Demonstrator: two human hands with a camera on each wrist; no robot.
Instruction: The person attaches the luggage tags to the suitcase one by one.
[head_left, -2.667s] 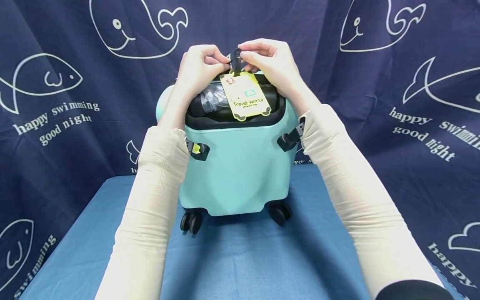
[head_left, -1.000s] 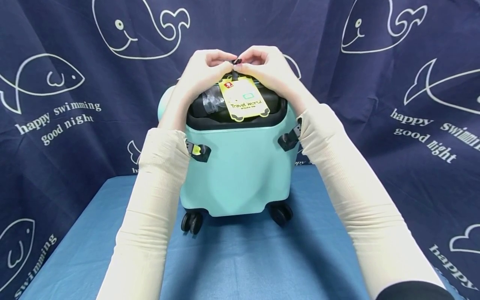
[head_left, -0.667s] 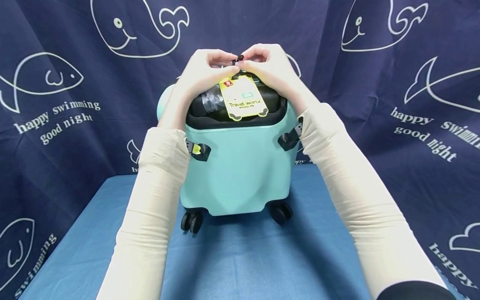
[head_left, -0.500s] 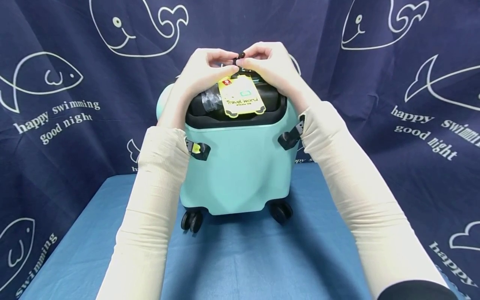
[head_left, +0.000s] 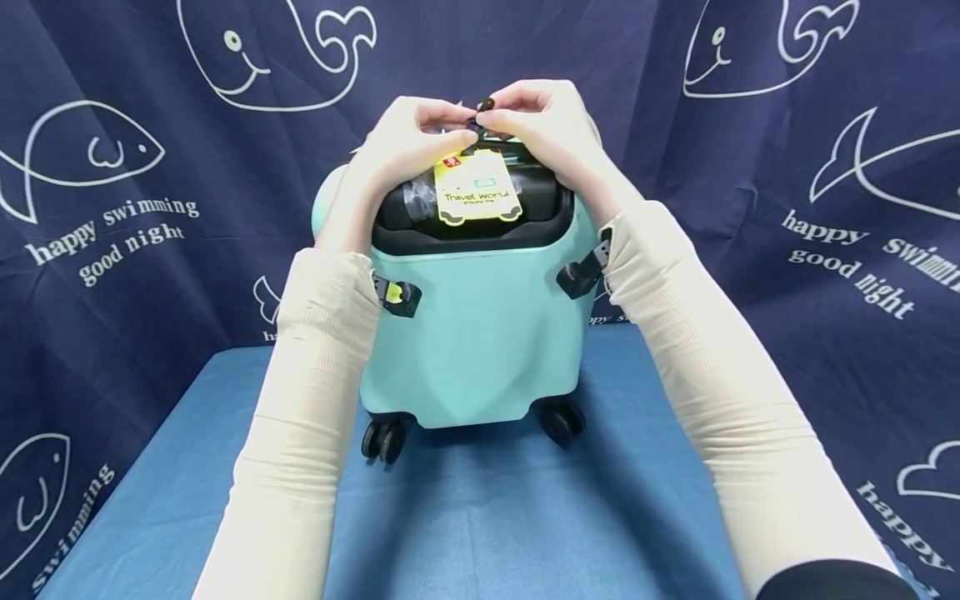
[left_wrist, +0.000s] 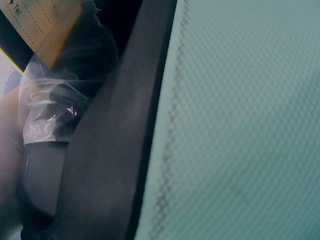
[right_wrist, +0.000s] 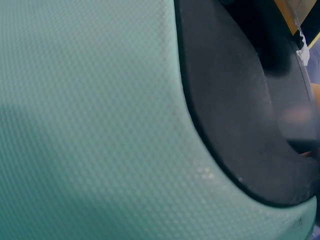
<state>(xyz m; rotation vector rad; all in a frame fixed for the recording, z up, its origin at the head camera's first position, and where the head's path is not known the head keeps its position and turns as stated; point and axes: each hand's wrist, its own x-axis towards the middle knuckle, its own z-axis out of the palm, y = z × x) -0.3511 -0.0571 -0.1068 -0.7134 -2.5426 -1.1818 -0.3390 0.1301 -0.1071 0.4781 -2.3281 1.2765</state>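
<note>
A yellow luggage tag [head_left: 478,187] printed "Travel World" hangs by its black strap [head_left: 486,105] over the top handle [head_left: 536,187] of a mint-green suitcase [head_left: 472,333]. My left hand [head_left: 405,137] pinches the strap between thumb and fingertips from the left. From the right, my right hand [head_left: 551,125] pinches the strap's dark end, which pokes up between its fingertips. In the left wrist view, crinkled clear plastic [left_wrist: 47,115] wraps the handle and the tag's lined back [left_wrist: 40,25] shows above it. The right wrist view is mostly suitcase shell [right_wrist: 100,125].
The suitcase stands upright on black wheels [head_left: 561,421] on a blue cloth-covered table [head_left: 480,517]. Close behind it hangs a navy curtain [head_left: 600,50] with white whale and fish drawings. Black straps with small devices [head_left: 581,273] sit at both wrists.
Earlier the strap stood up as a loop between the hands; the fingertips then came together on it. Since then the right hand has shifted slightly up, and the tag has risen a little leftward.
</note>
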